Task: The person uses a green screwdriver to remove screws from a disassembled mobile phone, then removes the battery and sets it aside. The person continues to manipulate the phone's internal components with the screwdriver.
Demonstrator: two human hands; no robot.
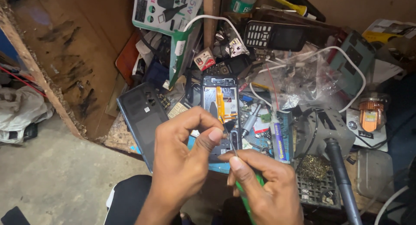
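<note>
An opened smartphone (220,99) lies face down on the cluttered bench, its inner boards and an orange flex cable exposed. My left hand (182,155) pinches a small dark part at the phone's lower end between thumb and forefinger. My right hand (264,186) grips a thin tool with a green handle (245,199), its metal tip pointing up to that same spot. The phone's dark back cover (141,114) rests just left of the phone.
A soldering iron (342,177) sits in its stand with brass wool (313,167) at the right. A keypad phone (274,35), white cables, a plastic bag (303,79), a screwdriver (250,120), a tube and a cardboard box (167,10) crowd the bench. Wooden wall at the left.
</note>
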